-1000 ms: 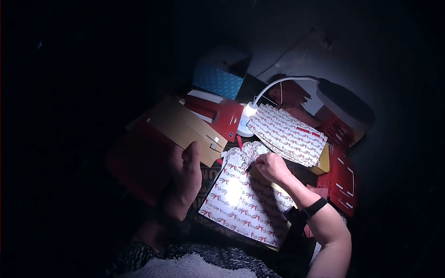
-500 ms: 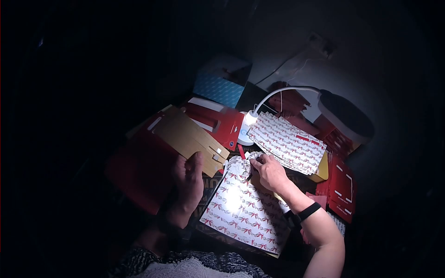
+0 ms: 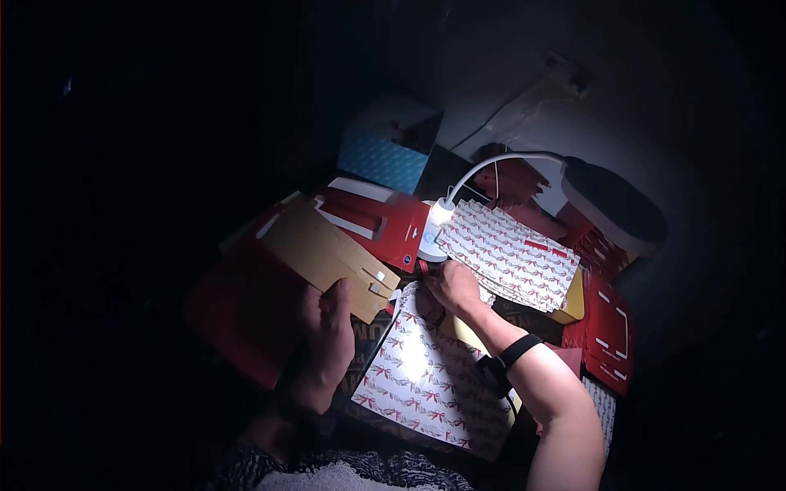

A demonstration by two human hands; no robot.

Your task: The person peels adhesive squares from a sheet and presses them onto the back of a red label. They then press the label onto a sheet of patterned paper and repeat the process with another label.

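Observation:
A white sheet-like piece printed with garlands and red bows (image 3: 426,401) lies in front of me, with a bright light spot on it. My right hand (image 3: 454,290) is over its far end, fingers curled together beside a small red strip (image 3: 423,268); what the fingers hold, if anything, I cannot tell. To the left, my left hand (image 3: 330,337) is held edge-on with the thumb apart from the fingers, close to a brown cardboard piece (image 3: 327,250) with small white tabs. Shadow covers part of the left hand.
A lamp with a curved neck (image 3: 512,154) stands behind the work. More bow-printed pieces (image 3: 512,254) are stacked at right, near red card pieces (image 3: 602,331). Red packaging (image 3: 377,221) and a blue box (image 3: 385,159) lie at the back left.
My right hand has moved left and slightly away from me, its fingers now more curled. My left hand has shifted slightly left and down.

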